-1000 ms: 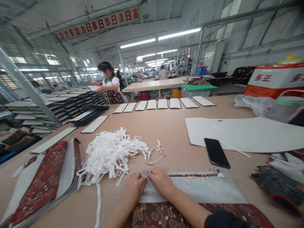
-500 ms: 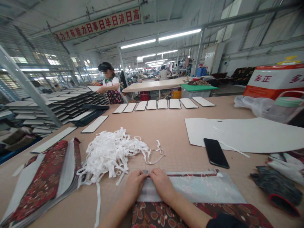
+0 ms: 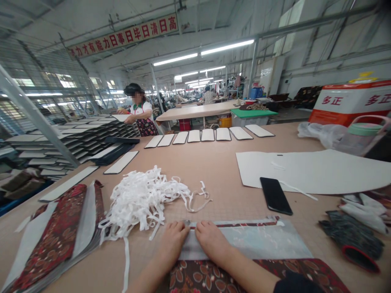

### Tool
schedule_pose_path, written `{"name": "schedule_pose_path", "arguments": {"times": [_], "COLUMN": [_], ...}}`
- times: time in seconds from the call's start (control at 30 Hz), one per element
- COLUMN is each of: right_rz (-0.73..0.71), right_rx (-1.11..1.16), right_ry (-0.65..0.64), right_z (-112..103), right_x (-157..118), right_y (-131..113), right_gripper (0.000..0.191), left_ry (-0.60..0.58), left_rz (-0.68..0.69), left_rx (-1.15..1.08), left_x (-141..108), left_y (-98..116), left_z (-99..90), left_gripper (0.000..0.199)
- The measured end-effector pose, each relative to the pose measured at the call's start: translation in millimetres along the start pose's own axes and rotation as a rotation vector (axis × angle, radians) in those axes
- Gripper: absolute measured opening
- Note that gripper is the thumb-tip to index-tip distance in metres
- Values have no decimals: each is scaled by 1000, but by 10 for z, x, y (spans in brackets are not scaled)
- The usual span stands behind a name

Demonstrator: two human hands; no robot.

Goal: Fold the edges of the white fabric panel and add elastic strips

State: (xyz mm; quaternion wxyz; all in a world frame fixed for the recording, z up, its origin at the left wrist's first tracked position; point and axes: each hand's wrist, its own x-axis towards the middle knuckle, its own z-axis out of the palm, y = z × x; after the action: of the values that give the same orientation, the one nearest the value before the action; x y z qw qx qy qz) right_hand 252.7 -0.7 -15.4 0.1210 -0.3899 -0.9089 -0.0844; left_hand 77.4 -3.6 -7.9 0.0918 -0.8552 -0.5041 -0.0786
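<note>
Now, the patterned fabric (image 3: 253,239) lies on the table (image 3: 220,171); the left hand (image 3: 174,239) and right hand (image 3: 212,241) touch its far edge, fingers bunched, any pinch hidden. Beyond lie white strips (image 3: 140,199) and a phone (image 3: 276,195).

Our left hand (image 3: 174,240) and right hand (image 3: 210,241) lie low and close together, just apart, backs up, fingers bent and pointing forward with the tips down. Our forearms slant inward from the near edge, left bare in view, right bare up to a dark sleeve (image 3: 295,283) near the elbow.
</note>
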Motion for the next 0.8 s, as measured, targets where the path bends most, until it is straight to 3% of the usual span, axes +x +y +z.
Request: {"name": "schedule_pose_path", "arguments": {"times": [0.17, 0.43, 0.6, 0.8], "right_rz": [177, 420, 300, 262], "right_rx": [46, 332, 589, 976], "right_ry": [-147, -169, -153, -50], "right_z": [-163, -147, -80, 57], "right_x": [-46, 321, 250, 337], "right_y": [163, 158, 263, 271], "right_gripper": [16, 21, 11, 24], "left_ry": [-27, 187, 232, 101], "left_rz": [-69, -356, -417, -496], "left_rx": [-168, -578, -649, -755], "left_x": [-1, -45, -50, 45], "left_y": [-4, -103, -89, -107], "left_z": [-27, 127, 116, 192], "left_gripper": [20, 19, 18, 19]}}
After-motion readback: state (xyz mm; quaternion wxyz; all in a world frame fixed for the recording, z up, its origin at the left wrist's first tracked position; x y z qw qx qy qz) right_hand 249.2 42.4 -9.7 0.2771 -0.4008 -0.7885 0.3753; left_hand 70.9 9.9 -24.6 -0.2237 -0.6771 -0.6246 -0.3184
